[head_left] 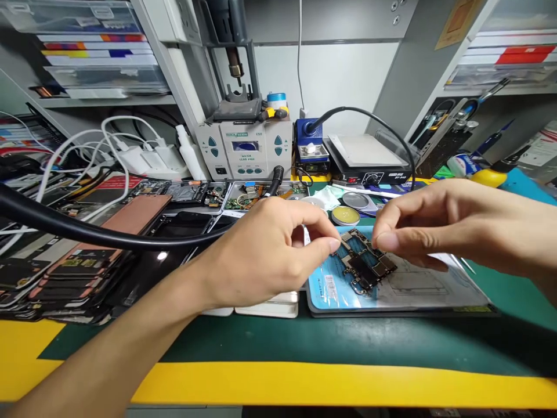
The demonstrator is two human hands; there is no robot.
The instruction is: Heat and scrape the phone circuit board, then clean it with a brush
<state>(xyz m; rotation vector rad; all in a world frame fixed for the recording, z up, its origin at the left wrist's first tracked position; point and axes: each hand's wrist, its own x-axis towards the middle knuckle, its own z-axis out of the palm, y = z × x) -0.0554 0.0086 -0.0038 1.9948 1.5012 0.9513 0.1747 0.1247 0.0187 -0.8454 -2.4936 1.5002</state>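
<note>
A phone circuit board (368, 270), dark with gold-coloured edges and open gaps, shows in the middle over a blue and clear plastic packet (418, 296). My left hand (278, 249) is closed, thumb and forefinger pinched at the board's left edge. Opposite it, my right hand (435, 226) is also closed, with thumb and forefinger together at the board's upper right edge. Whether the board lies on the packet or is lifted slightly above it, I cannot tell. Just behind the fingers sits a round tin of yellow paste (345, 216).
A hot-air station (248, 148) stands at the back, its black hose (108, 232) crossing above my left forearm. Phone parts (100, 261) pile up on the left. Behind are a blue soldering unit (310, 145) and a heating plate (369, 157). A green mat (278, 342) covers the bench.
</note>
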